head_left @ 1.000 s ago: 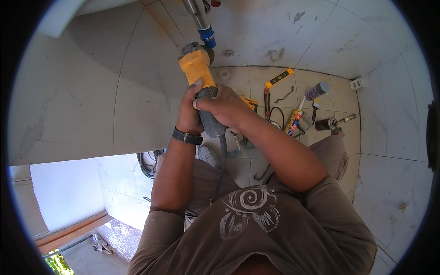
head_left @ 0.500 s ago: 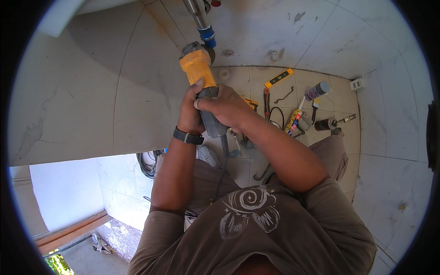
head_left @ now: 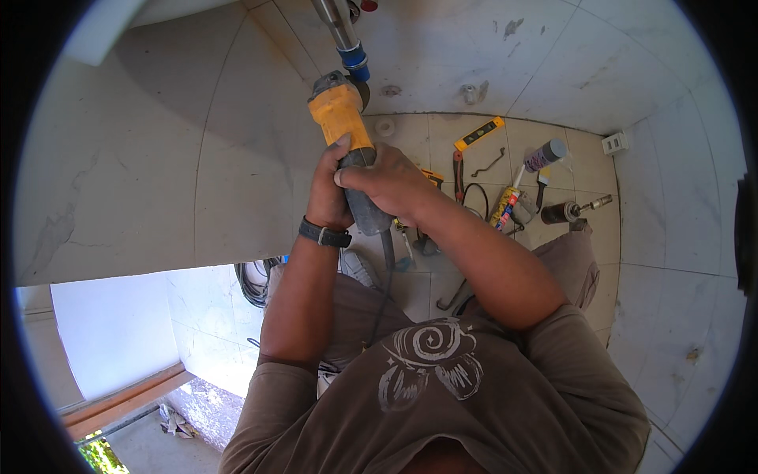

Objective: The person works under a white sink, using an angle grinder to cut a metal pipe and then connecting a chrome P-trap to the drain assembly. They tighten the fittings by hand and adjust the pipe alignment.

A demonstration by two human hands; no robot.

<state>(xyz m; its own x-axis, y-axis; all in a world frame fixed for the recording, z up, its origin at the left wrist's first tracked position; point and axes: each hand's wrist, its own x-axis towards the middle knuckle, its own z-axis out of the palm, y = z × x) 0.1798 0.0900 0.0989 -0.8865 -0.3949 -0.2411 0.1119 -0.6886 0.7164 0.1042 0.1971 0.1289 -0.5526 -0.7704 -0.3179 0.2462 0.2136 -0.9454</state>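
Observation:
Both my hands are wrapped round a yellow and black angle grinder [head_left: 339,118], its head pointing up and away from me. My left hand [head_left: 329,182] grips its left side, the thumb on the yellow body. From the right, my right hand [head_left: 387,180] clasps the black rear part, its thumb across the top. A dark disc [head_left: 362,95] shows at the head's right side, close below the blue-ended metal pipe [head_left: 353,57]; whether they touch I cannot tell. The black cord [head_left: 388,251] hangs from the grinder's rear toward my lap.
On the tiled floor to the right lie a small yellow level [head_left: 479,134], a sealant tube [head_left: 506,207], a spray can [head_left: 545,156], a brush [head_left: 542,189] and several other tools. Tiled walls stand ahead and at right. A coiled cable [head_left: 253,284] sits at lower left.
Almost nothing differs. My hands hold the grinder in the same place, and the view has shifted only very slightly.

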